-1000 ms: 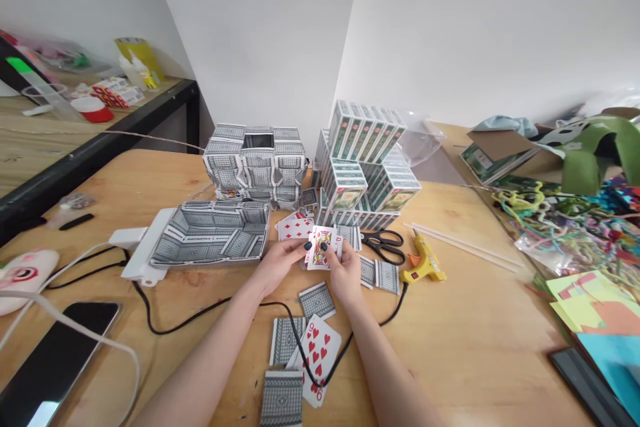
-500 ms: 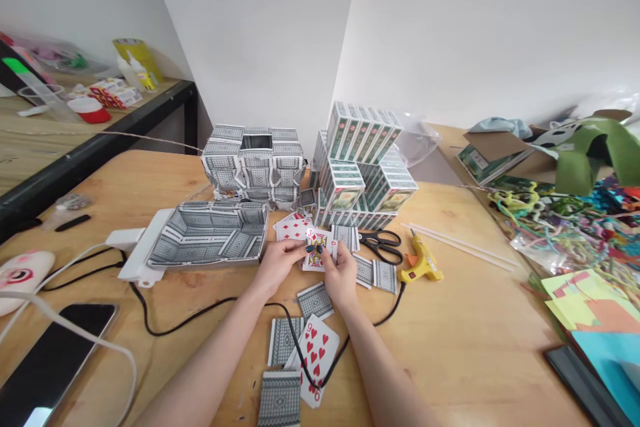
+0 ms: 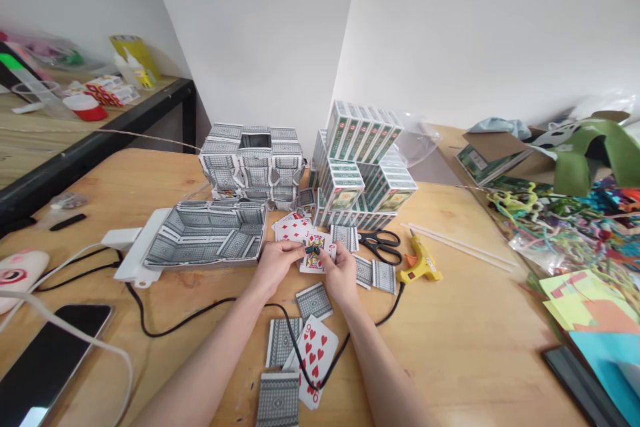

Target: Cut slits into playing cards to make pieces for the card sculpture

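Note:
Between my hands is a jack playing card (image 3: 313, 263), face up, with its edges pinched at both sides. My left hand (image 3: 277, 267) grips its left side, thumb on top. On the right side, my right hand (image 3: 342, 273) closes on it; a queen's corner shows there, so more than one card may be held. Dark nails cover part of the jack's picture. Behind the hands lie diamond cards (image 3: 294, 229), face up. Closer to me are a nine of hearts (image 3: 318, 351) and several patterned face-down cards (image 3: 279, 400).
An open tray made of cards (image 3: 205, 260) rests on a white power strip (image 3: 137, 257) at left. Behind stand a card-built box (image 3: 255, 170) and stacked card packs (image 3: 345, 177). Black scissors (image 3: 383, 247) and a yellow glue gun (image 3: 421, 263) lie right; its black cord (image 3: 287, 313) crosses in front.
The view has shifted very slightly. Both hands keep hold of the jack card in nearly the same place, with hardly any movement.

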A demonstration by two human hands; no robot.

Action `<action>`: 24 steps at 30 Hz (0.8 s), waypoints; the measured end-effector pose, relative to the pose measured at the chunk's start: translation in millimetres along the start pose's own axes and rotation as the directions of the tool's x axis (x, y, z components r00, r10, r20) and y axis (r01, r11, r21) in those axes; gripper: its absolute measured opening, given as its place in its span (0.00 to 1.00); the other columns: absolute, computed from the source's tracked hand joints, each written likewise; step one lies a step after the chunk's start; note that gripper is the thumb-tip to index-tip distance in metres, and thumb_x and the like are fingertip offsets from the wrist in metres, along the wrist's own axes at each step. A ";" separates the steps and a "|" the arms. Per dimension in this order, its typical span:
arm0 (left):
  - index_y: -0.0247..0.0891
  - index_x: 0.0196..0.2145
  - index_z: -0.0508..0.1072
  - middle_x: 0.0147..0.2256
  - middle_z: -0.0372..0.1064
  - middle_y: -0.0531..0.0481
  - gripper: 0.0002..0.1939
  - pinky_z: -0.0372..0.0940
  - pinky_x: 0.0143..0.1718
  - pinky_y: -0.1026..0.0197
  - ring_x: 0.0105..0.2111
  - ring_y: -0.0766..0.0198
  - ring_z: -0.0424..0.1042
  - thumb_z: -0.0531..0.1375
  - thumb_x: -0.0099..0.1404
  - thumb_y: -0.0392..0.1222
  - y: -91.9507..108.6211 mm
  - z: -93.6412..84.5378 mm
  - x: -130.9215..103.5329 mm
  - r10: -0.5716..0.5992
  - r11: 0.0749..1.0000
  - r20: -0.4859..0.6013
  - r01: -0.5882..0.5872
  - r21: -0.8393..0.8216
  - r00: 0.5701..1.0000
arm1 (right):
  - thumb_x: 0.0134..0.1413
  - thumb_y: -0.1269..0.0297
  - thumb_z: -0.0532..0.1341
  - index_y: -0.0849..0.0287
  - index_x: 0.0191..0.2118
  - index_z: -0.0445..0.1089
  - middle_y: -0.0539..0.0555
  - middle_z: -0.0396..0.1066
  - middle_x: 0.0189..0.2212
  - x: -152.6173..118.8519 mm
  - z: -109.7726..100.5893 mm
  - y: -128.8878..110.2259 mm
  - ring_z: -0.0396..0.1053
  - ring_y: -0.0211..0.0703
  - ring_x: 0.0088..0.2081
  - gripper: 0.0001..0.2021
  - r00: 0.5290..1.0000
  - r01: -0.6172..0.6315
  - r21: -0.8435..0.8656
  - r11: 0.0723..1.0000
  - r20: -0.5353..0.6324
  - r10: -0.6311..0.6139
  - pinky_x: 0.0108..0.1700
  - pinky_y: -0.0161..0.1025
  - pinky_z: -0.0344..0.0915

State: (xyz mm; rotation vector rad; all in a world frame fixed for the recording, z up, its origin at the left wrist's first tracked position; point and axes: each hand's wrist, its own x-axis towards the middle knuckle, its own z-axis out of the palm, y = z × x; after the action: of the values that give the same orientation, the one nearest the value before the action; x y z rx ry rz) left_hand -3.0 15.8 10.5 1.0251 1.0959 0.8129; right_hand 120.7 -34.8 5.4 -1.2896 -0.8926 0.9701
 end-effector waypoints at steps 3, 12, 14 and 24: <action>0.32 0.23 0.76 0.23 0.71 0.48 0.16 0.59 0.28 0.63 0.25 0.64 0.66 0.66 0.39 0.48 0.1 -0.2 0.3 -0.011 1.000 -0.009 0.011 0.006 1.000 | 0.44 0.58 0.60 0.58 0.24 0.59 0.46 0.59 0.19 0.7 -0.5 -0.2 0.55 0.34 0.22 0.11 1.000 0.006 -0.018 1.000 0.005 -0.006 0.24 0.31 0.58; 0.34 0.13 0.65 0.15 0.58 0.56 0.16 0.53 0.24 0.66 0.19 0.71 0.57 0.64 0.41 0.48 1.6 -1.2 0.6 0.002 0.999 -0.008 -0.002 0.038 1.000 | 0.44 0.60 0.61 0.58 0.25 0.61 0.47 0.63 0.20 0.6 0.8 2.8 0.58 0.35 0.22 0.09 0.999 -0.016 0.000 1.000 0.033 0.016 0.25 0.33 0.58; 0.34 0.13 0.62 0.15 0.56 0.57 0.17 0.51 0.23 0.66 0.19 0.71 0.55 0.64 0.42 0.48 2.0 -0.6 0.1 0.008 0.999 -0.005 -0.008 0.053 1.000 | 0.44 0.60 0.61 0.59 0.27 0.63 0.47 0.64 0.21 0.9 0.6 3.8 0.60 0.36 0.23 0.08 0.999 -0.020 0.007 1.000 0.039 0.019 0.26 0.34 0.60; 0.38 0.18 0.55 0.16 0.50 0.58 0.12 0.49 0.23 0.66 0.20 0.70 0.52 0.53 0.56 0.42 -2.6 14.2 -12.4 0.364 0.870 -0.120 -0.291 0.398 0.923 | 0.44 0.61 0.62 0.59 0.28 0.63 0.48 0.66 0.21 0.8 -0.4 1.8 0.62 0.37 0.23 0.09 0.994 -0.073 0.068 0.995 0.090 0.067 0.27 0.34 0.61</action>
State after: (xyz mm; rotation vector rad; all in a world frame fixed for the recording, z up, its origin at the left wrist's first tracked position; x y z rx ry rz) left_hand 7.3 0.1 13.6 1.5115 1.2915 1.0161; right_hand 121.2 -34.1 3.6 -1.2321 -0.8773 1.1114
